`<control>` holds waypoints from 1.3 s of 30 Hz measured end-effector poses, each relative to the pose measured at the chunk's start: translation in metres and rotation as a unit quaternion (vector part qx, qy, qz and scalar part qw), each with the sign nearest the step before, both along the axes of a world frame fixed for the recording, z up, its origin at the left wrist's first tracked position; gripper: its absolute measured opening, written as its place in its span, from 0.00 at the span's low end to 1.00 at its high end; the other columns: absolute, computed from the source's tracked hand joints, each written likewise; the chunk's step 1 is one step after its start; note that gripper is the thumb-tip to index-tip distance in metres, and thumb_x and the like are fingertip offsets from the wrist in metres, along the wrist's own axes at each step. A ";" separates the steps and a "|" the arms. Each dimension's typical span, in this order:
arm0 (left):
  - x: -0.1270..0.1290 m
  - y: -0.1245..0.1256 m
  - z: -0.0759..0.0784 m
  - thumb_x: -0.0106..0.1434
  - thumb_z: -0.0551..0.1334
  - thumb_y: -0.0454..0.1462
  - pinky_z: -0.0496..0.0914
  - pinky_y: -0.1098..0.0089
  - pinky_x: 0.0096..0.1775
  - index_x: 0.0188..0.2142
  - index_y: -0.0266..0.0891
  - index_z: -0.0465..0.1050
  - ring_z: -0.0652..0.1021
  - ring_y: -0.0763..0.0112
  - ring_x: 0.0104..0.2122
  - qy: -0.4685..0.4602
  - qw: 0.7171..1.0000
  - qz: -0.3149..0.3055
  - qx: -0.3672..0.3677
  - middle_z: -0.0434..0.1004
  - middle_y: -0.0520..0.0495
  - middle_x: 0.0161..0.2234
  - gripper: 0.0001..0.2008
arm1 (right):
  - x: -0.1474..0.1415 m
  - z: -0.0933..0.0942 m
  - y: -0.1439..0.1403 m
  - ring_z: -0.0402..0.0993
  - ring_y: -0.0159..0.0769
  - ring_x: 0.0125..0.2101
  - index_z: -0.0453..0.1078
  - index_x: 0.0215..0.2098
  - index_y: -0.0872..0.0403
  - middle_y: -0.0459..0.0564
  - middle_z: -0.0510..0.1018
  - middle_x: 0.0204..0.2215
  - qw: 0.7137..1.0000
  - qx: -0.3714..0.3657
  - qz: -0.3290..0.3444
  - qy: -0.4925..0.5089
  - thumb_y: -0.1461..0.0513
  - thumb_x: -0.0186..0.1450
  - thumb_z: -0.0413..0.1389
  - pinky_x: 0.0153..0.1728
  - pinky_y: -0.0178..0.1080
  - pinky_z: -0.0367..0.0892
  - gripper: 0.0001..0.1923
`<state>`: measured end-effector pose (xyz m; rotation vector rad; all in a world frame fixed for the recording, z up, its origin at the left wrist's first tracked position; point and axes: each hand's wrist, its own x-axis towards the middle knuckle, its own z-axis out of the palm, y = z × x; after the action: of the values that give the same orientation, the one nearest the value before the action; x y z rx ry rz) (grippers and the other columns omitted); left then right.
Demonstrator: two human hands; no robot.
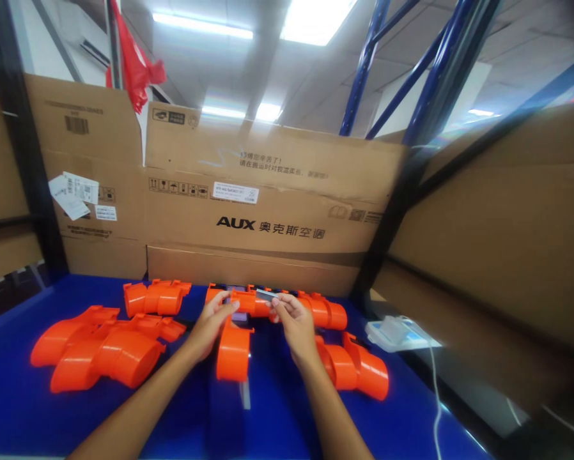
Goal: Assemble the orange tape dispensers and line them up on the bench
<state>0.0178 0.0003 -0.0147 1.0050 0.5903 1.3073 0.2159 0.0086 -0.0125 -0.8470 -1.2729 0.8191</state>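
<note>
My left hand point(210, 324) grips one end of an orange plastic tape dispenser point(245, 303), thumb on its near side. Between the thumb and fingers of my right hand point(294, 321) is a small grey blade point(264, 294) with a toothed edge. The blade lies against or just over the dispenser's top; contact cannot be made out. Directly below, another curved orange dispenser point(233, 358) stands near a pale upright strip point(245, 395). Behind my hands, a purple-grey object point(240, 317) is mostly hidden.
Several orange dispensers lie in groups at left point(107, 358) and right point(358, 370) on the blue table point(172, 421). A cardboard wall point(268, 255) closes the back, between dark posts point(387, 217). At right sits a white box-like item point(402, 333) by a white cable point(435, 396).
</note>
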 end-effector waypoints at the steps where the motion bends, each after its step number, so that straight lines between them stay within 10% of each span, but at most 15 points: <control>1: 0.000 0.000 0.000 0.52 0.72 0.45 0.70 0.70 0.28 0.47 0.40 0.70 0.76 0.70 0.21 0.000 1.000 -0.003 0.000 0.80 0.49 0.31 0.26 | 0.000 0.000 0.000 0.72 0.34 0.26 0.73 0.39 0.54 0.49 0.79 0.27 1.000 0.001 -0.002 0.001 0.50 0.58 0.64 0.24 0.34 0.65 0.18; 39: 0.004 -0.007 0.000 0.55 0.70 0.47 0.69 0.71 0.29 0.49 0.42 0.70 0.75 0.72 0.21 0.025 0.999 -0.013 0.021 0.80 0.47 0.33 0.25 | 0.000 -0.001 -0.002 0.71 0.34 0.25 0.74 0.38 0.53 0.49 0.78 0.27 0.999 0.031 -0.008 -0.041 0.49 0.61 0.62 0.24 0.34 0.65 0.17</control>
<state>0.0215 -0.0065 -0.0149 1.0793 0.5866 1.2790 0.2157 0.0070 -0.0130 -0.8470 -1.3552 0.7336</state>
